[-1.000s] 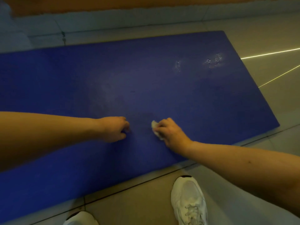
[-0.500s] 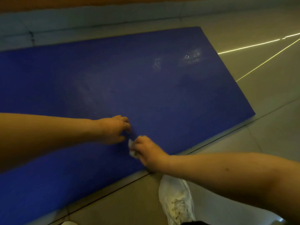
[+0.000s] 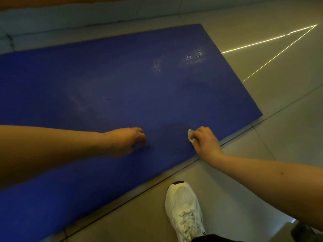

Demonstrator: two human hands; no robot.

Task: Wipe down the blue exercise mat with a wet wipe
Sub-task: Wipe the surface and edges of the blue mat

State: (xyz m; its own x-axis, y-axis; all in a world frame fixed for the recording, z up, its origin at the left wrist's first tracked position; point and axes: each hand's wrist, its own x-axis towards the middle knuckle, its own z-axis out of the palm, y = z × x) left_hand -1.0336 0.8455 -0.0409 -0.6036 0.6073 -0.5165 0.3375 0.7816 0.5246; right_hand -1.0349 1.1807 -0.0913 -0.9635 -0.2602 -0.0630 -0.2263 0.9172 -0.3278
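The right hand (image 3: 205, 141) is pinching a soft, limp wipe (image 3: 191, 136), bunched; the left hand (image 3: 130, 141), fisted, empty, is pinning the light mat (image 3: 122, 75) at 9 o'clock.

A floor of pale tiles (image 3: 272, 109) crossed by dark grout lines is seen in dim light. Two thin bright light streaks (image 3: 262, 41) are cast far right. An orange wall (image 3: 70, 1) is glimpsed beyond.
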